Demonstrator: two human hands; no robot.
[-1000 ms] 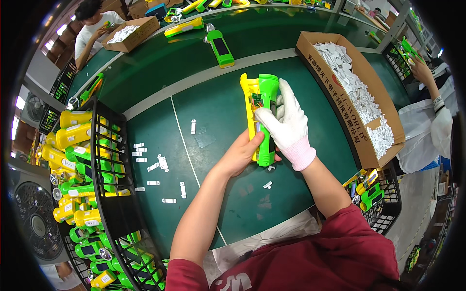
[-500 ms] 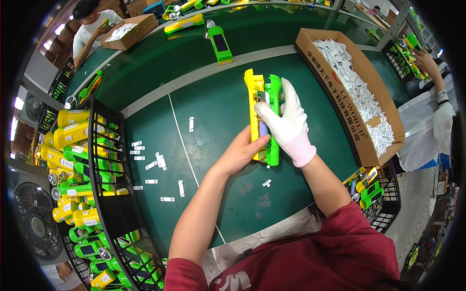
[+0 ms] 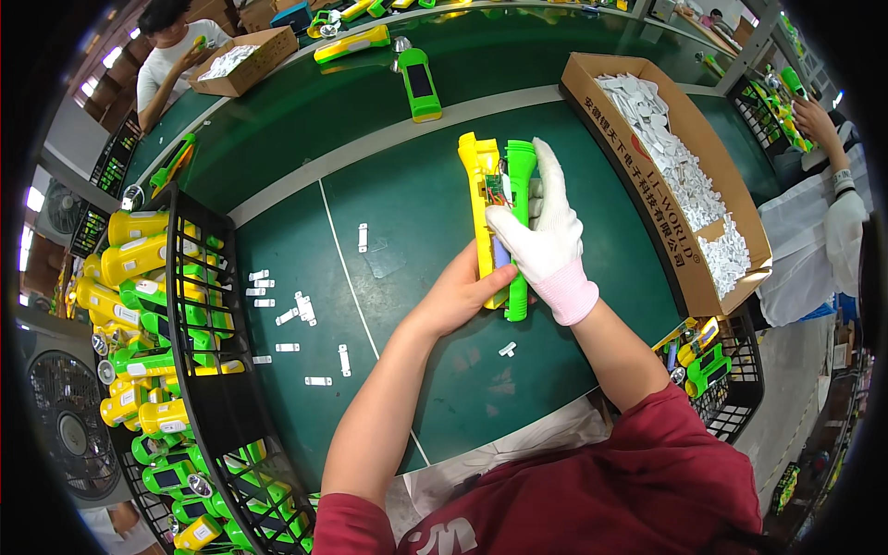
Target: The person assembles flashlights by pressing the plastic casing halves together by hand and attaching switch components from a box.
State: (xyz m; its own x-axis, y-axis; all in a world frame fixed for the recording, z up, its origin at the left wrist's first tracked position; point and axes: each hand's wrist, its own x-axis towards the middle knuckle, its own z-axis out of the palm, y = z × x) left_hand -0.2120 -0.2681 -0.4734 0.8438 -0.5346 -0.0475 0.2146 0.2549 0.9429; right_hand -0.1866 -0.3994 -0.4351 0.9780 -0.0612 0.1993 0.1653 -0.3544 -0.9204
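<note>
A flashlight casing is parted lengthwise into a yellow half (image 3: 474, 176) and a green half (image 3: 520, 166), held side by side above the table. My bare left hand (image 3: 467, 289) grips the yellow half low down, its thumb across the front. My right hand (image 3: 546, 231), in a white glove with a pink cuff, wraps round the green half, thumb toward the gap. Between the halves show a small green circuit board (image 3: 497, 190) with wires and a pale violet cylinder (image 3: 500, 253). The palm side of both hands is hidden.
Small white plastic strips (image 3: 305, 309) lie on the green table (image 3: 388, 305). At left stands a black crate (image 3: 199, 370) of yellow and green flashlights. A cardboard box (image 3: 647, 185) of white parts sits right. Beyond the table edge rests a green flashlight (image 3: 421, 88). Other people work nearby.
The two casing halves have come slightly further apart at the top, so more of the circuit board and wires shows. Both hands keep their hold.
</note>
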